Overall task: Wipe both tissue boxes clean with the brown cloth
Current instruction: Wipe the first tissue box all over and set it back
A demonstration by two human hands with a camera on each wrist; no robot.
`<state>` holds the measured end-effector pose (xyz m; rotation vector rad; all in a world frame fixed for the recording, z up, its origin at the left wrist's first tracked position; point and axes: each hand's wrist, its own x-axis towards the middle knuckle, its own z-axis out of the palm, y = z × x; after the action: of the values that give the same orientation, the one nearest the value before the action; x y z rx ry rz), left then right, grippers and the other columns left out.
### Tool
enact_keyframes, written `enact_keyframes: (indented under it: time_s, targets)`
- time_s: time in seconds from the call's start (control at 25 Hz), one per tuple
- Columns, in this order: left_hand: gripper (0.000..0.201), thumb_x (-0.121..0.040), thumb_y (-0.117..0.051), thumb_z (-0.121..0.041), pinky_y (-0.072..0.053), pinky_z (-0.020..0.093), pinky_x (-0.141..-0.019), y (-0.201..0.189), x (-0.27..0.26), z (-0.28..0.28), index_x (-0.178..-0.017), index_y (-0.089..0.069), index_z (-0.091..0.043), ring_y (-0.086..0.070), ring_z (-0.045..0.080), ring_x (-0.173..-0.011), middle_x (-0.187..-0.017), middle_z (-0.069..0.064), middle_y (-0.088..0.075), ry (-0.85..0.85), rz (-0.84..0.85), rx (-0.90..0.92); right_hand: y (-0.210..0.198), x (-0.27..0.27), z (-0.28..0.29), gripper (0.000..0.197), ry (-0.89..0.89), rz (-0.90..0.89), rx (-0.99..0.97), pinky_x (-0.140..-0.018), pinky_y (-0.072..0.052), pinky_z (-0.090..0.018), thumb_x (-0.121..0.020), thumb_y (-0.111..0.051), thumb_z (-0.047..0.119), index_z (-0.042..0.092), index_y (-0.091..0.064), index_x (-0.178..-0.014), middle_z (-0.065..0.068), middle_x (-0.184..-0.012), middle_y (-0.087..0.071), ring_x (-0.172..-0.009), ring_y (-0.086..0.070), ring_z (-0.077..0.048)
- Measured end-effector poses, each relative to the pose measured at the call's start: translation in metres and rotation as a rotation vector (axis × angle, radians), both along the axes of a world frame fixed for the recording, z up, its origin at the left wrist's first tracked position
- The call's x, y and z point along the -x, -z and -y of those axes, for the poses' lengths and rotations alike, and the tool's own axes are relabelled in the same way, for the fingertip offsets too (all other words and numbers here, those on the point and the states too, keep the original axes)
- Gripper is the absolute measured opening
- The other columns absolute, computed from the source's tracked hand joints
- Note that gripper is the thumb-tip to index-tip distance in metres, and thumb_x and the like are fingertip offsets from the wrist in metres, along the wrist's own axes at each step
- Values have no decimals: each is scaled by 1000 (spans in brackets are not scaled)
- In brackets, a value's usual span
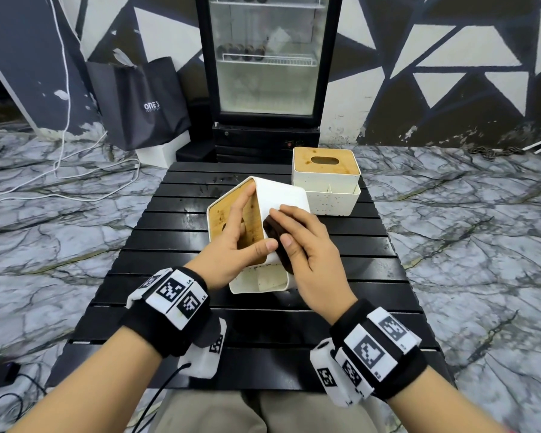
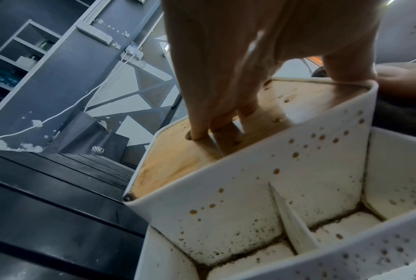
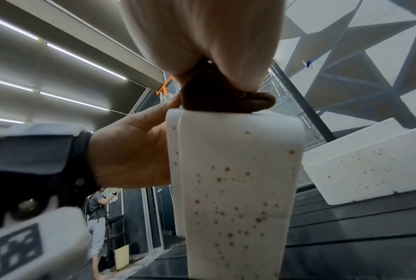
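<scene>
- Near tissue box (image 1: 281, 198): tipped on its side on the black slatted table (image 1: 169, 251), wooden lid (image 1: 225, 220) turned to the left, compartment tray toward the person.
- Left hand (image 1: 231, 242): box is steadied; fingers are laid fairly straight on the lid, tips at or in the slot, thumb hooked over the near edge. Loose brace, not a tight grip.
- Right hand (image 1: 306, 245): brown cloth (image 1: 275, 242) is pinched, bunched, betw. thumb and curled fingers and pressed on the upturned white wall.
- Step in hand (judged): wiping of box no. 1, upper side.
- Brown specks noted on front wall and tray interior; those faces not yet done.
- Far tissue box (image 1: 325, 179): upright, rear right of table, apart from first box; speckled, appears untouched.
- Next move calls for: strokes along the wall w/ steady pressure, then box to be turned for spotted faces; left-hand brace needed vs. sliding.
</scene>
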<state>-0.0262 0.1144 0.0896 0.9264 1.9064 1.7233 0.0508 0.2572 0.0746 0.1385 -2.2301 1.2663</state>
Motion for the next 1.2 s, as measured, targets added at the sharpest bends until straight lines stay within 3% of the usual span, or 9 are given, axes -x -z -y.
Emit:
enact_keyframes:
  time_s: [0.12,0.28,0.4,0.48,0.68,0.84,0.96,1.2]
  targets:
    - [82,-81,-63,-24,-50,16,-70,-1,0,-2,-131,-7,-59,-60,7,-98,-137,11,-46,-15,9,-2,-7,7,-3,35,2,9,28,-107,-30,-20,-91,-43,22,33,-49,-123,13,-125,-47,-123,-40,-11]
    - [85,-74,-70,-39,-51,19,-73,0,3,2,-128,-9,-64,-61,10,-105,-135,7,-48,-14,-6,4,-4,5,1,36,-27,31,20,-107,-29,-19,-91,-42,24,31,-50,-125,12,-127,-46,-124,-38,-9]
    - [88,-75,-67,-29,-51,19,-73,0,4,2,-134,-7,-58,-63,3,-95,-128,4,-53,-17,-4,6,1,-1,2,35,-19,14,26,-106,-29,-17,-91,-42,23,32,-50,-125,10,-127,-47,-124,-38,-10]
    - [89,-75,-69,-29,-52,22,-76,0,5,0,-133,-9,-59,-65,6,-96,-126,4,-56,-12,8,3,-2,4,0,35,-10,7,22,-106,-29,-19,-91,-42,22,29,-51,-124,9,-126,-47,-123,-39,-12]
    - [85,-73,-70,-25,-52,20,-70,-1,4,-1,-124,-16,-66,-63,7,-99,-136,11,-45,0,1,-8,-18,31,-8,37,-6,-3,-34,-106,-33,-29,-91,-40,22,20,-52,-126,-1,-128,-48,-121,-41,-19]
    - [83,-74,-68,-22,-52,20,-70,-2,4,0,-123,-17,-66,-62,11,-99,-128,10,-52,-18,35,-2,-19,41,-22,39,26,35,-26,-105,-35,-37,-91,-39,23,23,-51,-128,-2,-128,-47,-119,-42,-19]
    - [86,-82,-69,-12,-52,19,-67,-2,5,0,-127,-13,-60,-63,8,-93,-121,7,-56,-30,46,0,-12,36,-20,38,76,25,2,-105,-34,-35,-91,-40,24,22,-52,-127,1,-126,-48,-119,-43,-18]
    - [84,-84,-66,-12,-52,20,-70,-2,5,0,-125,-14,-64,-61,11,-102,-131,9,-50,-13,36,-11,-28,47,-13,37,-2,9,-50,-105,-33,-31,-92,-39,21,21,-51,-127,-2,-127,-48,-120,-42,-20]
